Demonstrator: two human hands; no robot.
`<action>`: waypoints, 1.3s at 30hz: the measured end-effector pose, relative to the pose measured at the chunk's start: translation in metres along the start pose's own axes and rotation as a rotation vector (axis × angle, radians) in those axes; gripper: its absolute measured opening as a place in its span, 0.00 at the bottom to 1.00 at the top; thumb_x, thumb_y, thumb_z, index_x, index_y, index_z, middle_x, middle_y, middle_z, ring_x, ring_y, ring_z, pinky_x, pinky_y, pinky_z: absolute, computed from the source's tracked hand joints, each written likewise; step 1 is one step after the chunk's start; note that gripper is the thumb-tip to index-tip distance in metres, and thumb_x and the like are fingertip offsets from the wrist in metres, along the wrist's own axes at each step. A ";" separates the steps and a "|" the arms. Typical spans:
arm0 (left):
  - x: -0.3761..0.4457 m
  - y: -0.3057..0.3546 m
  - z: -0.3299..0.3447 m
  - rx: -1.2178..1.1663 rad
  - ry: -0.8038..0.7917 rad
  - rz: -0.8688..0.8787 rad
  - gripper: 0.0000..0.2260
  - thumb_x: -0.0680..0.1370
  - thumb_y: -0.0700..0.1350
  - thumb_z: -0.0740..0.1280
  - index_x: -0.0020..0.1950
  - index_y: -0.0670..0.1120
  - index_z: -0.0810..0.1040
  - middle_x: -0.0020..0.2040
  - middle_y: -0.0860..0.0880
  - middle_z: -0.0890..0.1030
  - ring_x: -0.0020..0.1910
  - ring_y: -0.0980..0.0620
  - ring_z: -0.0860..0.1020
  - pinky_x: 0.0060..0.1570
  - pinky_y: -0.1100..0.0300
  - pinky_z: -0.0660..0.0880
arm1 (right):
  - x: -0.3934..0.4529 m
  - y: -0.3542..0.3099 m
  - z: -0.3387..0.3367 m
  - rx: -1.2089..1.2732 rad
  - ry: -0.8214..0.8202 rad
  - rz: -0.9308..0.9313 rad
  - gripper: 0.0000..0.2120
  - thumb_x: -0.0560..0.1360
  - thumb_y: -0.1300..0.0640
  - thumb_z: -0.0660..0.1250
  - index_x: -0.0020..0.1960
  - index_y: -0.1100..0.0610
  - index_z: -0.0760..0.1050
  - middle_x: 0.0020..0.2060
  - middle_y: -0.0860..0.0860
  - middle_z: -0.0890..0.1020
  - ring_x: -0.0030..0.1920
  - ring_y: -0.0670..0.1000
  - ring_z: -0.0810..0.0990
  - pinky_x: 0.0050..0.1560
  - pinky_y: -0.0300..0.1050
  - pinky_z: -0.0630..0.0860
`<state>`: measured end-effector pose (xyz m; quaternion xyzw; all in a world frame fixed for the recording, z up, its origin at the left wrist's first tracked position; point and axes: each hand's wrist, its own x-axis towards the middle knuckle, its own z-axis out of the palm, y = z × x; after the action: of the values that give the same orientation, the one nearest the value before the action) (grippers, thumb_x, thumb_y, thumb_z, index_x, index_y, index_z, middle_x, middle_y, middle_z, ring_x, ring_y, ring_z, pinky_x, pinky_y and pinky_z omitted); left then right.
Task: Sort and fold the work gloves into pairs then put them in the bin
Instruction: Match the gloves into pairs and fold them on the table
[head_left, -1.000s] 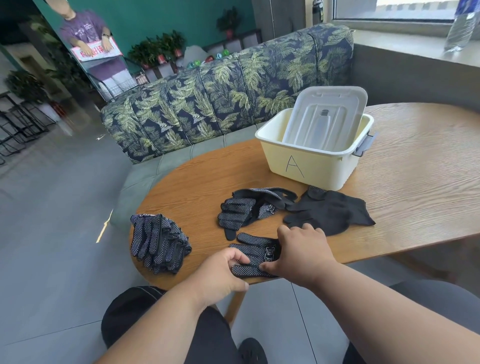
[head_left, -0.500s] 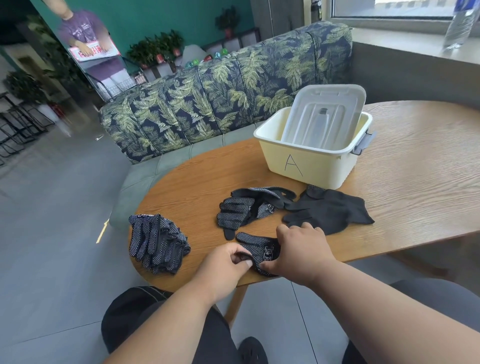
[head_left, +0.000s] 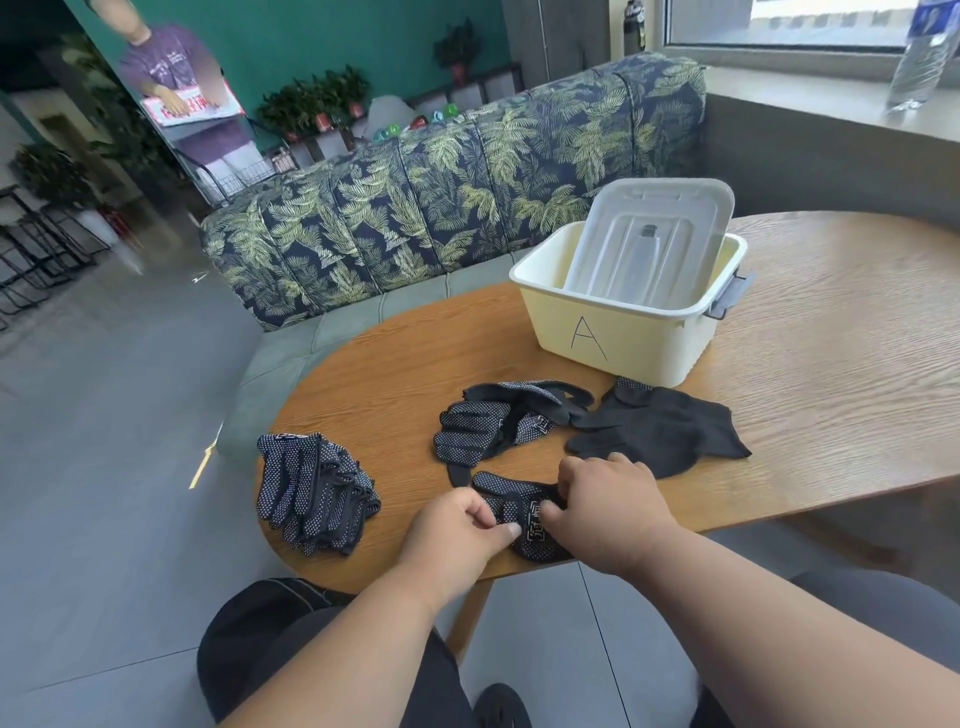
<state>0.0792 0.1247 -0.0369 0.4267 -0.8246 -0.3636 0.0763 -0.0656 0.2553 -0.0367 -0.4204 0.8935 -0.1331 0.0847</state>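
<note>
A black dotted glove pair (head_left: 519, 512) lies at the table's near edge, partly folded. My left hand (head_left: 457, 535) pinches its left end and my right hand (head_left: 608, 506) grips its right side. Behind it lies another dotted glove (head_left: 488, 423), and to the right a plain black glove (head_left: 660, 431). A stack of dotted gloves (head_left: 311, 491) sits at the table's left end. The cream bin marked A (head_left: 618, 338) stands further back with its white lid (head_left: 649, 239) leaning inside.
The wooden table (head_left: 831, 364) is oval, with its near edge right under my hands. A leaf-patterned sofa (head_left: 441, 192) runs behind it. A water bottle (head_left: 919, 57) stands on the window ledge at the far right.
My left hand has pushed the glove's left end toward my right hand, bunching the glove shorter. My right hand has stayed on the glove's right side.
</note>
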 end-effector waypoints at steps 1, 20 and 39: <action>-0.001 0.002 0.001 0.023 0.001 0.009 0.14 0.70 0.56 0.78 0.39 0.49 0.79 0.31 0.57 0.78 0.31 0.57 0.75 0.38 0.57 0.74 | 0.001 0.001 0.001 -0.001 0.011 0.005 0.16 0.76 0.39 0.59 0.51 0.50 0.76 0.50 0.49 0.82 0.54 0.56 0.76 0.56 0.51 0.72; -0.016 0.021 0.026 0.559 0.122 0.481 0.18 0.77 0.52 0.62 0.66 0.56 0.77 0.55 0.54 0.80 0.59 0.48 0.75 0.61 0.52 0.72 | 0.009 0.017 -0.002 0.008 0.038 0.049 0.20 0.70 0.35 0.66 0.56 0.46 0.76 0.51 0.47 0.84 0.57 0.55 0.81 0.52 0.48 0.73; -0.028 0.015 0.046 0.508 0.127 0.335 0.20 0.75 0.63 0.52 0.61 0.60 0.76 0.54 0.57 0.73 0.58 0.48 0.71 0.57 0.49 0.70 | 0.012 0.014 -0.010 1.191 -0.280 0.301 0.09 0.76 0.53 0.73 0.55 0.54 0.80 0.37 0.51 0.81 0.32 0.52 0.76 0.31 0.42 0.72</action>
<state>0.0671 0.1764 -0.0546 0.3123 -0.9415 -0.1007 0.0774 -0.0861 0.2560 -0.0321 -0.1842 0.6961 -0.5381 0.4381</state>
